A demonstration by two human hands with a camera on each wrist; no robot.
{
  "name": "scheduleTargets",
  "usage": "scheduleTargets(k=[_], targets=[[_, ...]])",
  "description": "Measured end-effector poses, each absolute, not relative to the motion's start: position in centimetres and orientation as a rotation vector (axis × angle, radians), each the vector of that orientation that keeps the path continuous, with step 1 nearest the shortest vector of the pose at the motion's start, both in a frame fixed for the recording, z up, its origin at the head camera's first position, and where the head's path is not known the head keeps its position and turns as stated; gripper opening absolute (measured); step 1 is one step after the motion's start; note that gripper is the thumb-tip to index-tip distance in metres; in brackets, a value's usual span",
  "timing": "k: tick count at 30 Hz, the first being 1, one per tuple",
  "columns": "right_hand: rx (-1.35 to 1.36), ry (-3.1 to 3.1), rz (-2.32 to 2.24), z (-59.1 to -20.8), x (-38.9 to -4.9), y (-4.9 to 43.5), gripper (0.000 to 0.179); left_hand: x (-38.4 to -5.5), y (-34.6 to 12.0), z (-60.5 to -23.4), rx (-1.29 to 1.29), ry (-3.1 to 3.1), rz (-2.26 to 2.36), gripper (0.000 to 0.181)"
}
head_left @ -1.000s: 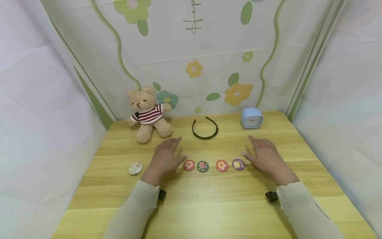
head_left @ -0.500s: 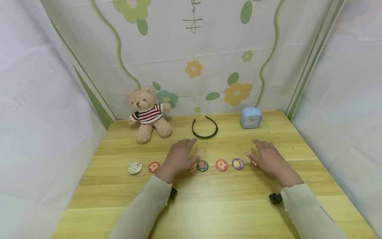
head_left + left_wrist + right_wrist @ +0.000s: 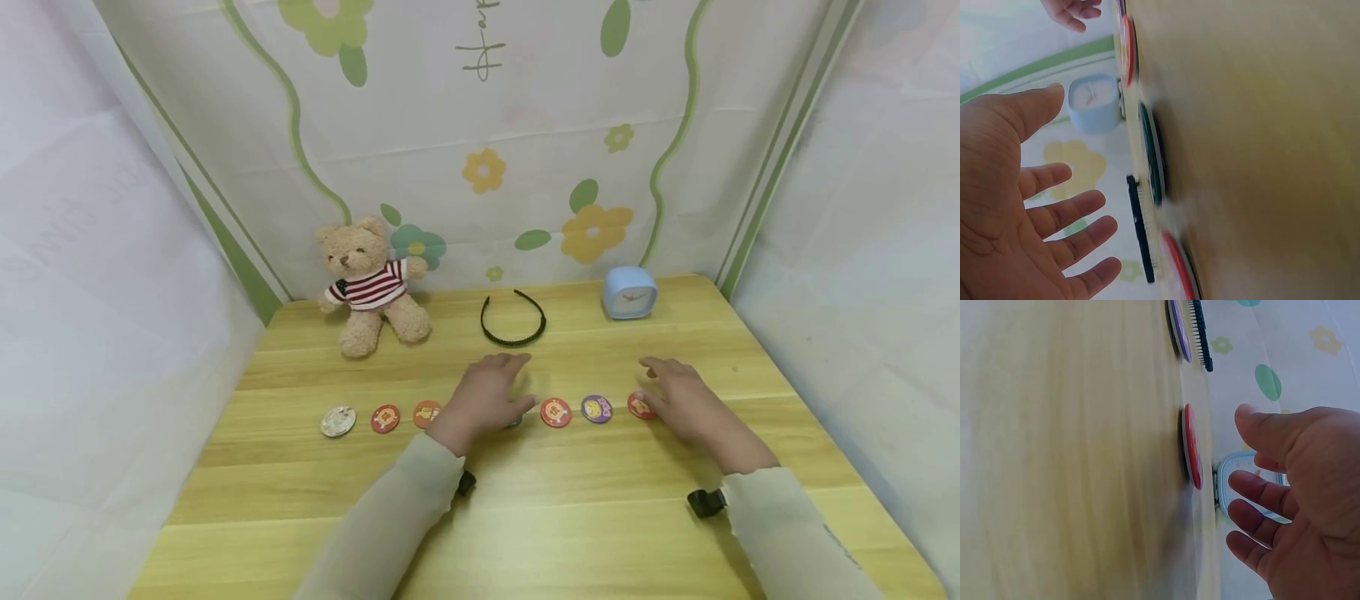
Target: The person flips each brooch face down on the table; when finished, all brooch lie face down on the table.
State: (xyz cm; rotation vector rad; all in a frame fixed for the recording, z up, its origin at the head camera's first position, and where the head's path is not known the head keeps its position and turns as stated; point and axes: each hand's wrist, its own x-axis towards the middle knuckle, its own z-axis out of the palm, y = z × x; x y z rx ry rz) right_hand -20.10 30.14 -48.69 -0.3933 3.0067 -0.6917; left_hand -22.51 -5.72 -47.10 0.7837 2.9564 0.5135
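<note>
Round badges lie in a row across the wooden table. My left hand (image 3: pixel 486 398) hovers over the middle of the row, fingers spread and holding nothing. It covers most of a dark green badge (image 3: pixel 1152 153); a red-rimmed badge (image 3: pixel 1179 269) shows near it in the left wrist view. Right of that hand lie a red badge (image 3: pixel 556 412) and a purple badge (image 3: pixel 597 408). At the row's right end, a red badge (image 3: pixel 640 406) sits just by the thumb of my right hand (image 3: pixel 684 407). That hand is raised with loosely bent fingers and nothing in them.
Left in the row are an orange badge (image 3: pixel 426 413), another red badge (image 3: pixel 386 418) and a whitish badge (image 3: pixel 338 421). Behind stand a teddy bear (image 3: pixel 373 287), a black headband (image 3: pixel 513 342) and a blue clock (image 3: pixel 630 293). Patterned cloth (image 3: pixel 420 125) encloses the table (image 3: pixel 555 533).
My left hand has moved right along the row, uncovering the red and orange badges and covering the green one. The right hand has shifted slightly right, showing more of the red badge there.
</note>
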Motion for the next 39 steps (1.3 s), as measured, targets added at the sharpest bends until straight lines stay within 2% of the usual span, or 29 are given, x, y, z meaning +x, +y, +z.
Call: scheduleTargets(k=[10, 18, 30, 39], targets=[[-0.42, 3.016, -0.651, -49.2, -19.5, 31.4, 0.055, -22.1, -1.7, -47.3, 0.834, 2.892, 0.454, 0.074], [-0.431, 2.994, -0.649, -49.5, -18.9, 32.2, 0.06, -22.0, 1.0, -47.7, 0.886, 2.89, 0.403, 0.074], [-0.472, 3.006, -0.645, -50.0, -18.5, 32.6, 0.058, -22.4, 4.5, -49.0, 0.967, 2.903, 0.308, 0.074], [-0.509, 3.002, -0.66, -50.5, -18.6, 32.8, 0.053, -22.6, 7.0, -49.0, 1.003, 2.865, 0.308, 0.068]])
